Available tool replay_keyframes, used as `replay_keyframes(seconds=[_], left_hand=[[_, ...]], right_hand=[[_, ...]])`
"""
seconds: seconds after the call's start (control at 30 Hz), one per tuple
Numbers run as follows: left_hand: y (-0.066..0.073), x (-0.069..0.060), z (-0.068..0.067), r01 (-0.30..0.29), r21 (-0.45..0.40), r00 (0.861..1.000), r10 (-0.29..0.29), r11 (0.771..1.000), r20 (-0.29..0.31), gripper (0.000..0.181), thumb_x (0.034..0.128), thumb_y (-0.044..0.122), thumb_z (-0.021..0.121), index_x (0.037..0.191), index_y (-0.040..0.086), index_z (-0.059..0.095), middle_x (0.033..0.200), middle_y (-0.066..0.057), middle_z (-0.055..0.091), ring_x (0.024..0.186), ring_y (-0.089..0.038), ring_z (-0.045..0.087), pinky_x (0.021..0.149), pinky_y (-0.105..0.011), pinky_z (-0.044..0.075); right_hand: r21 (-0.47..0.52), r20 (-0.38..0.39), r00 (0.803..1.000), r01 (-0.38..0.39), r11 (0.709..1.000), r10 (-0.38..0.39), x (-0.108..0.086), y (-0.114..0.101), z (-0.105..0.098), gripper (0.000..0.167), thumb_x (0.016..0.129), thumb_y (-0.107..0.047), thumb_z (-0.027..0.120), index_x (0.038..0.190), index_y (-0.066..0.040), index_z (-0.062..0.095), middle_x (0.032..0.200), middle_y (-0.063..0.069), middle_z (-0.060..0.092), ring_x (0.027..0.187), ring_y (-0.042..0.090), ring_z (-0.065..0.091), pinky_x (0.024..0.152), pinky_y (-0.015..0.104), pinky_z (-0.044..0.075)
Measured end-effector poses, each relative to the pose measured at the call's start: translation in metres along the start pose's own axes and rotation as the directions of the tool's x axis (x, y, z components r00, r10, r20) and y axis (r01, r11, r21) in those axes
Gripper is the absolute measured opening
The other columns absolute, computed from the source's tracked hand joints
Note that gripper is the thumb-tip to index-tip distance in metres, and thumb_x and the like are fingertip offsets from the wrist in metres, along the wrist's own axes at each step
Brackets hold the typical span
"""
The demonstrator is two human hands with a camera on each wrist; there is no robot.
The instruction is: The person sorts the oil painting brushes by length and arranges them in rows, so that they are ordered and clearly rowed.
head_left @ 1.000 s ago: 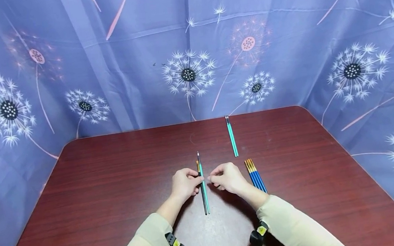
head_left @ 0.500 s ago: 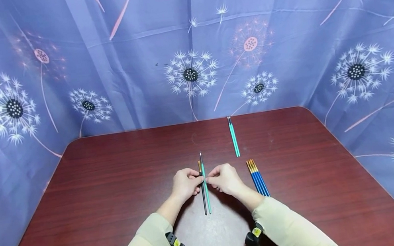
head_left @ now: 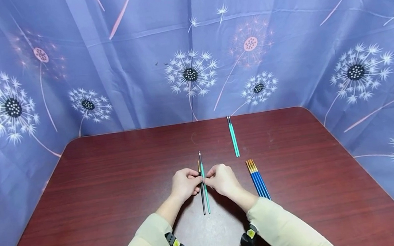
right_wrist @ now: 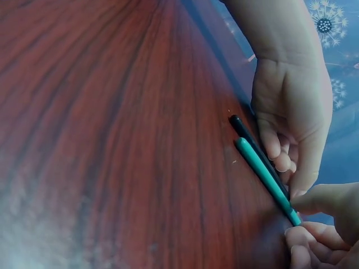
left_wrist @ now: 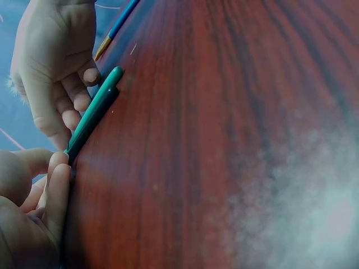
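Note:
A black-handled paintbrush and a teal-handled paintbrush lie side by side, lengthwise, near the middle of the table. My left hand pinches both around mid-handle, its thumb across them. From the other side, my right hand pinches the teal handle, the two thumb tips nearly meeting. The left wrist view shows the rounded ends of the teal handle and black handle sticking out past the fingers. In the right wrist view my fingers hide part of the teal handle.
Two teal paintbrushes lie together near the far table edge. Several blue-handled paintbrushes with golden tips lie in a row beside my right forearm. Around the brown table hangs a blue dandelion-print curtain.
My right hand has come left from just beside the brushes and now pinches the teal one. The left hand keeps its hold. The view has shifted slightly.

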State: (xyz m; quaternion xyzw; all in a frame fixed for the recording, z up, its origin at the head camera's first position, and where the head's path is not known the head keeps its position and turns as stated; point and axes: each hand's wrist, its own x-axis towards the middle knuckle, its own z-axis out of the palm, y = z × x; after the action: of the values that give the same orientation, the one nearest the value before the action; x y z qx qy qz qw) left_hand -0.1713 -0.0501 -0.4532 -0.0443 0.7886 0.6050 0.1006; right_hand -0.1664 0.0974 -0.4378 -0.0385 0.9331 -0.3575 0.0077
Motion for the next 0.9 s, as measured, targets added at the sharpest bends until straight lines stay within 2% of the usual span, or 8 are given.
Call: replay_keyframes(seconds=[0.33,0.43,0.67,0.9], left_hand=[[-0.0005,0.0012,-0.0002,0.026,-0.024,1.0,-0.026,0.999,0.001,0.017,0.081,0.004,0.069,0.095,-0.004,0.063,0.064,-0.002,0.057,0.041,-0.007,0.054,0.043,-0.024,0.052],[-0.0017,0.0012,0.0003,0.019,-0.021,1.0,-0.019,1.0,0.001,0.018,0.0809,0.004,0.069,0.095,-0.004,0.063,0.064,-0.002,0.057,0.041,-0.006,0.053,0.042,-0.024,0.051],[-0.0037,0.0016,0.0011,0.0,-0.017,1.0,0.0,1.0,-0.008,0.017,0.0805,0.004,0.069,0.094,-0.004,0.063,0.062,-0.001,0.058,0.04,-0.006,0.053,0.042,-0.023,0.051],[-0.0027,0.0015,0.0017,-0.008,0.021,1.0,0.008,1.0,-0.022,0.016,0.0794,0.006,0.07,0.092,-0.002,0.064,0.062,-0.001,0.058,0.041,-0.007,0.054,0.041,-0.023,0.05]], right_hand=[[-0.048,0.021,1.0,-0.015,0.999,0.016,0.0,-0.0037,-0.0018,0.011,0.073,-0.021,0.072,0.079,-0.012,0.072,0.064,-0.005,0.066,0.057,0.006,0.057,0.059,0.025,0.05],[-0.08,0.025,0.999,-0.019,0.997,0.021,-0.0003,-0.0042,-0.0017,0.012,0.073,-0.021,0.071,0.08,-0.012,0.071,0.065,-0.005,0.066,0.059,0.008,0.058,0.059,0.027,0.05],[-0.159,-0.011,1.0,-0.024,0.987,0.023,-0.0005,-0.0037,-0.0039,0.009,0.071,-0.021,0.073,0.076,-0.014,0.07,0.073,-0.001,0.069,0.07,0.021,0.065,0.061,0.037,0.052],[-0.206,-0.027,0.998,-0.055,0.977,0.051,-0.0001,-0.0004,-0.009,0.004,0.072,-0.02,0.07,0.07,-0.017,0.068,0.072,-0.001,0.068,0.07,0.022,0.064,0.06,0.039,0.052]])
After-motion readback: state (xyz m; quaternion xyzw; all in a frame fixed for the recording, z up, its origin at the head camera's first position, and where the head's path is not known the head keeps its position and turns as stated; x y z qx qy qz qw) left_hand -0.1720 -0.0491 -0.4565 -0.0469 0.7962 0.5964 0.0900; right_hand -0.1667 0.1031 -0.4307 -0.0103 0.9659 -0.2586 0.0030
